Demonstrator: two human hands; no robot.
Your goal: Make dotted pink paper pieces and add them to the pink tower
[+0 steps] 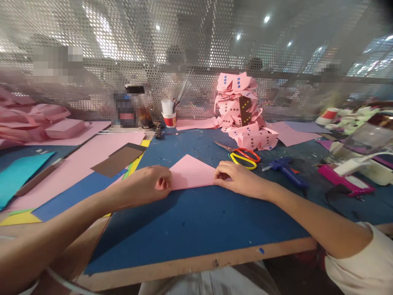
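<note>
A pink sheet of paper (192, 174), folded to a triangle, lies on the blue tabletop with its point away from me. At its left corner, my left hand (153, 183) is closed with the fingers curled on the paper. My right hand (231, 177) pinches the right corner, thumb and fingertips together. Just beyond my right hand are scissors with yellow handles (244, 161) and scissors with red handles (249, 154). A blue glue gun (287, 170) lies to the right of that hand.
Stacked pink paper pieces with small coloured squares (238, 110) stand at the back. Coloured sheets (82, 190) and pink folded boxes (39, 121) are on the left. A paper cup (170, 119) holds tools. A magenta glue gun (345, 180) lies right, before a perforated metal screen (196, 53).
</note>
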